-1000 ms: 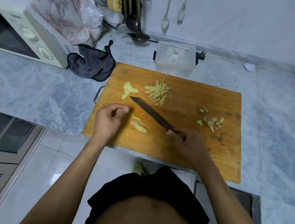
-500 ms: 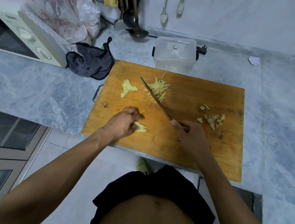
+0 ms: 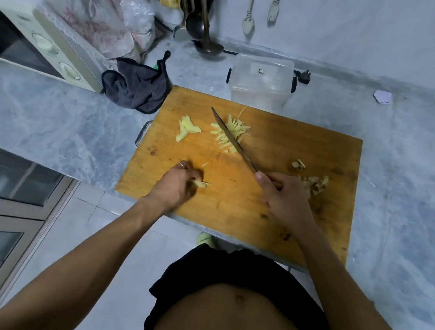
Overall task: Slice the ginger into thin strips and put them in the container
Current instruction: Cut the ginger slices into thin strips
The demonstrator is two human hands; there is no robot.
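On the wooden cutting board my left hand pinches a few ginger slices near the front left. My right hand grips the handle of a knife, whose blade points away over a pile of thin ginger strips. A peeled ginger piece lies left of the pile. Ginger peel scraps lie on the right, partly behind my right hand. A clear plastic container with its lid on stands just behind the board.
A dark cloth lies left of the board beside a cream microwave. Ladles and spoons hang on the back wall. A plug lies right of the container. The marble counter stretches to the right.
My left hand moved onto the ginger slices at the board's front and took hold of them. The knife swung from flat across the board to pointing away over the strip pile.
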